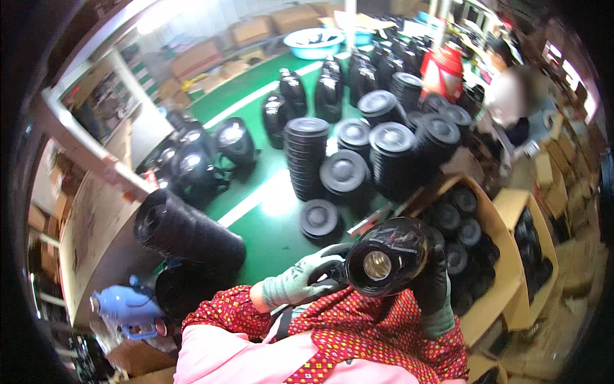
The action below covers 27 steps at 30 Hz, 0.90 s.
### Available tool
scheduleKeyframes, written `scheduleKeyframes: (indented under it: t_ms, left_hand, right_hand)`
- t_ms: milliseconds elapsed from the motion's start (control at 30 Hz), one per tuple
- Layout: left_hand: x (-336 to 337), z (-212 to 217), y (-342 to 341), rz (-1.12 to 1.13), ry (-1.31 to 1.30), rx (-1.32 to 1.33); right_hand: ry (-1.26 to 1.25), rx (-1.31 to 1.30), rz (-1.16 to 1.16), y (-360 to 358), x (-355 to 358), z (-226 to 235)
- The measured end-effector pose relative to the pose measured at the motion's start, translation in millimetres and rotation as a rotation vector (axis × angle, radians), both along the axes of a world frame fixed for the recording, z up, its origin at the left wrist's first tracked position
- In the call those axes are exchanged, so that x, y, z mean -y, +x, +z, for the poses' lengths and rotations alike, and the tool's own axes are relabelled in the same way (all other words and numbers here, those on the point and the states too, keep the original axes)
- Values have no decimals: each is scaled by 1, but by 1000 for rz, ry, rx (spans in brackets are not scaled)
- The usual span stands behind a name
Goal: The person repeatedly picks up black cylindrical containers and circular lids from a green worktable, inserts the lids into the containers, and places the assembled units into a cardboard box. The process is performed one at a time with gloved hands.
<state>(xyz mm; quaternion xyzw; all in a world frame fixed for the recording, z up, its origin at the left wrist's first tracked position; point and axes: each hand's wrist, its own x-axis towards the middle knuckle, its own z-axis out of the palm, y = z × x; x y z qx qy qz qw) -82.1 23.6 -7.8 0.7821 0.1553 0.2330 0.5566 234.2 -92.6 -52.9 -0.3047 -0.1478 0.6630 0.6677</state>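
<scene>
I hold a glossy black vacuum jug [400,242] in front of my waist, its open mouth facing me and its silvery lining showing. My left hand [299,279], in a grey-green glove with black fingers, is closed on the handle side of the jug. On the other side, my right hand [436,272] wraps round the jug's body; some of its fingers are hidden. Just beyond the jug, a round black cap-like part [320,219] lies on the green table [265,221], in front of several stacks of similar round black parts [306,160].
Several black jugs [329,93] stand farther back, and others [198,157] cluster at left. Long black stacked parts [185,227] lie near a blue jug [128,312]. At right is a cardboard box [506,265] of black parts. A red jug [442,73] and a person [511,96] are beyond.
</scene>
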Motion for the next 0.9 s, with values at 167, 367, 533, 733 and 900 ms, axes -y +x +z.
scheduleKeyframes:
  t_ms: [167,367,533,733,900]
  left_hand:
    - [8,25,-47,520,-411,387]
    - [-116,35,-45,1127,295,497]
    - [-327,13,-39,1461,449,384]
    - [-473,3,-25,1574,296,128]
    - [-578,-80,-64,1608,-44,130]
  right_hand:
    - [-34,582,52,-45,-36,-14]
    - [280,1450,-55,-76,-54,-73]
    - [341,1920,45,-87,-57,-73]
    - [312,1895,35,-65,-70,-77]
    - [343,1876,19,-72,-75,-65]
